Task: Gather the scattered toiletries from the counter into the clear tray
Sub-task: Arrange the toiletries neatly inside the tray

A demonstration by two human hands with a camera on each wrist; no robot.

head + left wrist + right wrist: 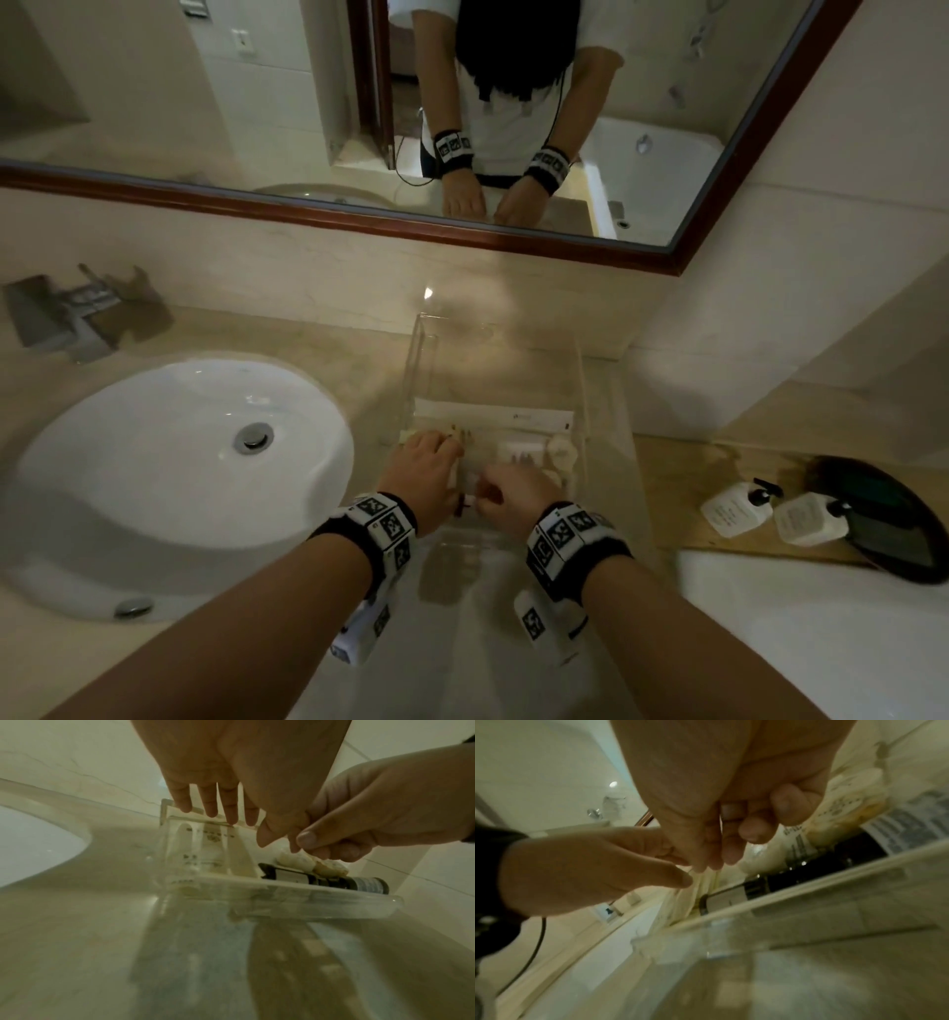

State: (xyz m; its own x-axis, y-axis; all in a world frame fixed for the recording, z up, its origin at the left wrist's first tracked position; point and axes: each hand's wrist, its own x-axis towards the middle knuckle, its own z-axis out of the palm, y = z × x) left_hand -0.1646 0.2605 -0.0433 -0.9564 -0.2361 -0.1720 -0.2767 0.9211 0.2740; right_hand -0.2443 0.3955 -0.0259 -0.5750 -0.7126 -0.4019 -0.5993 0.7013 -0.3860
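Observation:
The clear tray (580, 390) stands on the counter right of the sink, and both hands are inside it. It holds a long white box (493, 419), white packets (518, 452) and a dark bottle (329, 880) lying along the near wall. My left hand (426, 473) reaches in with straight fingers (228, 809) toward the tray's left wall and holds nothing. Close beside it, my right hand (493, 488) has curled fingers. Its thumb and forefinger (703, 862) pinch the top edge of a cream packet (706, 888) that stands by the dark bottle (808, 874).
A white sink (179, 462) with a faucet (77, 313) lies left of the tray. Two white pump bottles (739, 509) and a dark oval dish (893, 519) sit on a wooden board at the right. The mirror and the wall rise behind the tray.

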